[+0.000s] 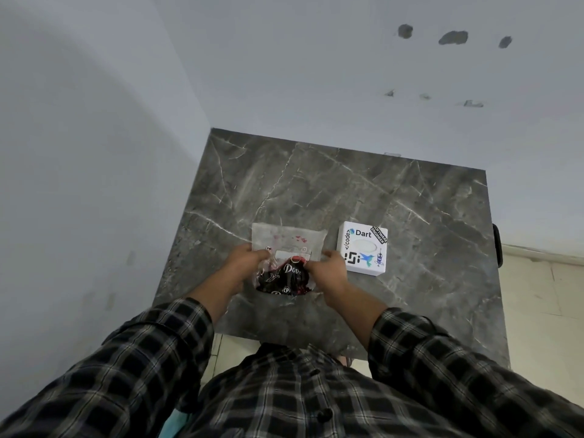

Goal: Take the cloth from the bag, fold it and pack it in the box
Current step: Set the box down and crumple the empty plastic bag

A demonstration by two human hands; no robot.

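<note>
Both hands pinch the near end of a clear bag (286, 245) on the grey worktop (347, 191) — left hand (245, 260) and right hand (328, 267) each clamped on its plastic. The dark printed cloth (282, 278) sits bunched inside (partly poking out). A closed white box (361, 248) lies just right.

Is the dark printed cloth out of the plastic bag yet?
Partly out: the cloth bunches at the bag's near opening between both hands, still crumpled, not folded.

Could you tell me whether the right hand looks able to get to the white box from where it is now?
Probably yes. The right hand is at the bag, and the white box sits just beside it on the table, with nothing between them; it would need to let go of the bag first.
</note>
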